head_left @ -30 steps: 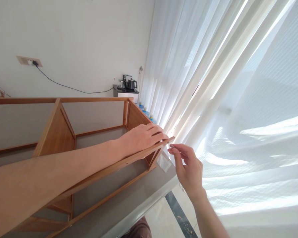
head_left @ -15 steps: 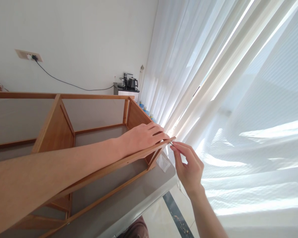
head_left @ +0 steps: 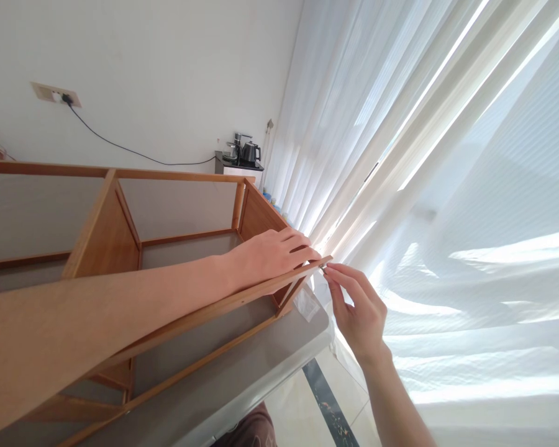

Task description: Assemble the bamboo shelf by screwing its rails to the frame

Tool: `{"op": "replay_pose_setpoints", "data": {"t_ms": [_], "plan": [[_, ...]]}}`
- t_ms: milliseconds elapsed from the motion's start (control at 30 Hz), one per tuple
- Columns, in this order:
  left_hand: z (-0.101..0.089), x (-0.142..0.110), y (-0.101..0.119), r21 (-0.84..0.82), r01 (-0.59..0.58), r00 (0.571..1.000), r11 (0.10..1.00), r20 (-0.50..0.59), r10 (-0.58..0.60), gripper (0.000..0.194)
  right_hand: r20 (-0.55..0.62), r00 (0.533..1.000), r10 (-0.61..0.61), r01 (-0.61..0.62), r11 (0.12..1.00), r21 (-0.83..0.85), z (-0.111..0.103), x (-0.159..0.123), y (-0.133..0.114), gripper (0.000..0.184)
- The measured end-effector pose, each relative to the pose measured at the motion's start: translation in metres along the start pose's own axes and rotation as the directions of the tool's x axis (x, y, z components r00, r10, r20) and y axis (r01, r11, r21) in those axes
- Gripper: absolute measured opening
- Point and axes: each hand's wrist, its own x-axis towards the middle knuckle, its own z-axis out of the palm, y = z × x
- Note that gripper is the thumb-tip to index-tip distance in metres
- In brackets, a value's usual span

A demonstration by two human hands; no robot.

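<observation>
A wooden frame (head_left: 242, 302), brown and open with dividing panels, lies across a grey table. My left arm stretches along its near top rail, and my left hand (head_left: 272, 257) is closed over the rail near its right end; the thumb is hidden. At that same end my right hand (head_left: 359, 310) pinches a small metal screw (head_left: 323, 267) between thumb and fingertips. The screw sits against the outer side of the rail end. Its tip is too small to make out, so I cannot tell how deep it sits.
The grey table (head_left: 265, 366) has a rounded corner, with a clear plastic bag (head_left: 306, 303) near it. White curtains (head_left: 470, 279) hang close on the right. Behind the frame, a black kettle (head_left: 250, 152) stands on a small cabinet, its cord (head_left: 121, 149) running to a wall socket.
The view has shifted slightly. My right hand still pinches the screw at the rail end, its fingers turned a little; my left hand keeps its hold.
</observation>
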Motion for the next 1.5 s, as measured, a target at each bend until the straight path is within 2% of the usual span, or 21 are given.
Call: {"op": "replay_pose_setpoints", "data": {"t_ms": [233,333,433,500,600,700,800,867,967,1067,1267,1500], "plan": [[-0.005,0.001,0.0,-0.029,-0.023,0.998,0.999,0.062,0.025,0.037,0.07,0.995,-0.077,0.078,0.997,-0.021,-0.006,0.006,0.007,0.037],[-0.006,0.002,0.001,-0.03,-0.017,0.996,0.999,0.084,0.02,0.037,0.068,0.998,0.014,-0.014,1.0,0.001,-0.006,0.005,0.003,0.031],[-0.005,0.002,0.001,-0.044,-0.012,0.997,0.999,0.082,0.015,0.038,0.068,0.977,0.202,-0.207,0.975,0.078,-0.005,0.003,-0.005,0.02],[-0.005,0.001,0.0,-0.054,-0.014,0.998,0.998,0.067,0.018,0.038,0.097,0.929,0.358,-0.37,0.917,0.152,-0.004,0.002,-0.011,0.013],[-0.005,0.0,-0.001,-0.047,-0.014,0.998,0.999,0.058,0.017,0.038,0.158,0.81,0.565,-0.586,0.783,0.206,-0.004,0.003,-0.018,0.015],[-0.006,0.0,-0.001,-0.022,-0.029,0.996,0.999,0.078,0.03,0.04,0.239,0.693,0.681,-0.719,0.625,0.304,-0.003,0.006,-0.022,0.021],[-0.003,0.0,-0.002,-0.013,-0.042,0.996,0.999,0.073,0.043,0.041,0.36,0.596,0.718,-0.778,0.406,0.479,0.002,0.009,-0.024,0.027],[0.001,0.0,-0.003,-0.008,-0.035,0.998,0.999,0.047,0.035,0.04,0.415,0.55,0.725,-0.78,0.269,0.565,0.006,0.009,-0.024,0.03],[0.005,0.0,-0.003,0.003,-0.055,0.998,0.998,0.002,0.055,0.039,0.44,0.505,0.743,-0.769,0.154,0.621,0.011,0.009,-0.026,0.033],[0.002,-0.001,-0.003,0.012,-0.085,0.996,0.996,-0.005,0.085,0.039,0.422,0.491,0.762,-0.768,0.15,0.622,0.012,0.005,-0.028,0.035],[-0.008,-0.001,0.0,0.024,-0.073,0.997,0.997,0.043,0.072,0.043,0.314,0.499,0.808,-0.778,0.258,0.573,0.009,-0.006,-0.032,0.031],[-0.007,0.0,0.0,0.019,-0.069,0.997,0.997,0.036,0.068,0.04,0.264,0.518,0.814,-0.793,0.341,0.504,0.008,-0.004,-0.032,0.032]]}}
